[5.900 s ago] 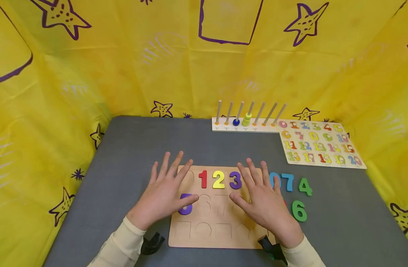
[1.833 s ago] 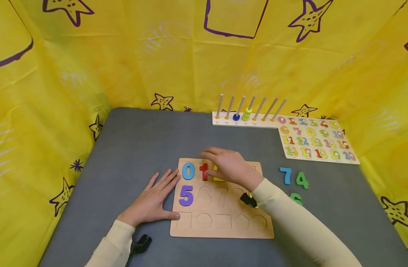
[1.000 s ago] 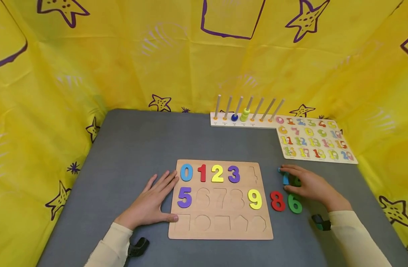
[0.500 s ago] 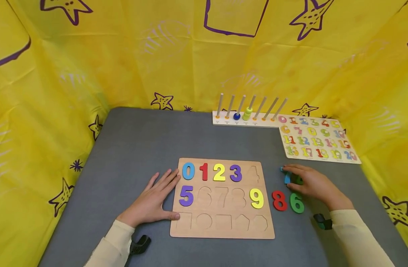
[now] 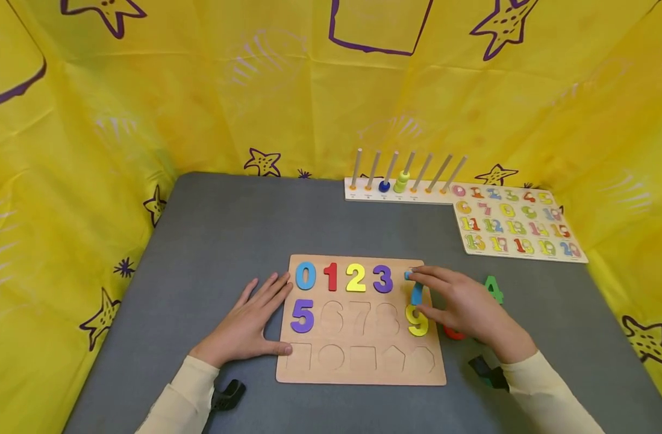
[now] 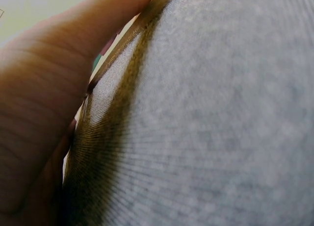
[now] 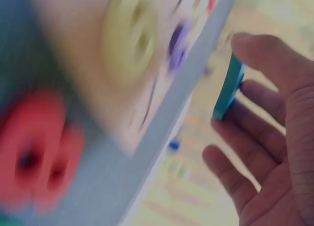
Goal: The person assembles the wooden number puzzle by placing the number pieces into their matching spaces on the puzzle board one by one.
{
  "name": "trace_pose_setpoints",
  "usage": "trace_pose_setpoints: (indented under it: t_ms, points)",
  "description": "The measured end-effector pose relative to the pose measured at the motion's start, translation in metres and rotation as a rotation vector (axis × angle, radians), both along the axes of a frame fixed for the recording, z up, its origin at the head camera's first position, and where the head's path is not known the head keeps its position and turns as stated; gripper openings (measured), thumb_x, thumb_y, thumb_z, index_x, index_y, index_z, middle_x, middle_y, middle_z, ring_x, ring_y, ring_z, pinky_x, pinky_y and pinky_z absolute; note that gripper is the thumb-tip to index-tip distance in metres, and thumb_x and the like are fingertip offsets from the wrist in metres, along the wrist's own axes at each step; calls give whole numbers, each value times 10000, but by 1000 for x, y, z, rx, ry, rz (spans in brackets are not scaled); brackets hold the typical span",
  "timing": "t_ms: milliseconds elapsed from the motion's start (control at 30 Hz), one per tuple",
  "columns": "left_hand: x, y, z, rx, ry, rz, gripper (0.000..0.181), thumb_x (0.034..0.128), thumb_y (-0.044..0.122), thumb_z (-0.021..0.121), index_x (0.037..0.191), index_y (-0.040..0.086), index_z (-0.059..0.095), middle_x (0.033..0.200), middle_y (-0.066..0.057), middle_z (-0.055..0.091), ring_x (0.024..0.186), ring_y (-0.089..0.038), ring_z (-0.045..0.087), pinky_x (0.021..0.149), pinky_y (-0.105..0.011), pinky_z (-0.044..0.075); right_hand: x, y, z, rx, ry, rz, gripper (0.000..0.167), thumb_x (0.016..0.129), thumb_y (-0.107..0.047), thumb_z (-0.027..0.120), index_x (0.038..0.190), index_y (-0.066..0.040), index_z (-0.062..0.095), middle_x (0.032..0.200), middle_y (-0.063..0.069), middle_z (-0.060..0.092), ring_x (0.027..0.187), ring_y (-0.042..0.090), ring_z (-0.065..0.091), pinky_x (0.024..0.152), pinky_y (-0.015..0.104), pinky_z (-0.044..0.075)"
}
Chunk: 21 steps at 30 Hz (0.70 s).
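Observation:
My right hand (image 5: 468,307) pinches a blue number 7 (image 5: 417,293) between thumb and fingers, above the right edge of the wooden puzzle board (image 5: 358,369). In the right wrist view the 7 (image 7: 229,86) appears edge-on, raised off the table. My left hand (image 5: 249,325) lies with fingers spread along the board's left edge, fingertips and thumb touching it. A blue 0 (image 5: 306,276), red 1 (image 5: 331,276), yellow 2 (image 5: 355,278) and purple 3 (image 5: 382,279) lie in the top row. A purple 5 (image 5: 302,316) and yellow 9 (image 5: 416,322) lie in the middle row.
Right of the board lie a green 4 (image 5: 493,289) and a red 8 (image 7: 39,152), partly covered by my hand in the head view. Farther back stand a pegged counting strip (image 5: 439,199) and a number board (image 5: 520,236). Yellow cloth (image 5: 211,108) surrounds the table.
The 0 and 9 have come onto the board since the earliest frame. My right hand has picked up the 7 and carried it left over the board. My left hand stays at the edge.

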State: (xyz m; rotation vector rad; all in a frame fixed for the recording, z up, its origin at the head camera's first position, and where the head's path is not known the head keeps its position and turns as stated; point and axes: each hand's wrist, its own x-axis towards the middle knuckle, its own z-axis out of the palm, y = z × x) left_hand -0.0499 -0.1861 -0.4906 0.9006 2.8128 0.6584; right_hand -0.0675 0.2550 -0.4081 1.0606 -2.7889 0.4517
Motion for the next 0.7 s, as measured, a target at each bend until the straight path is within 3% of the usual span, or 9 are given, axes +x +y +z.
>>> trace_pose_setpoints:
  t_ms: [167,300,467,700]
  points:
    - [0,0,0,3,19,-4,1264,707,841,673,1632,115,209,1694,-24,134,1548,-277,89,1209,-543,3,15,-44,-5,11,-28,29,605,777,-323,892,1312,-122,692,1300,60,653,1136,272,656,888,445,573]
    - [0,0,0,-23,-10,-5,1252,724,849,648,1639,136,176,1698,9,94,1553,-236,46,1214,-519,-27,24,-67,-14,18,-68,30,548,814,-349,860,1298,-146,701,1315,43,650,1178,258,640,930,441,554]
    - [-1,-1,1,-32,-26,-2,1250,728,849,644,1641,142,163,1700,17,79,1553,-220,24,1216,-508,-40,27,-86,-24,55,-92,23,511,845,-373,827,1288,-148,706,1288,17,661,1147,243,650,952,425,541]
    - [0,0,0,12,16,-10,1248,720,824,682,1629,109,216,1694,-27,139,1549,-268,85,1210,-534,1,28,-96,-32,102,-87,13,528,850,-374,822,1308,-144,695,1298,37,662,1163,239,642,971,435,529]
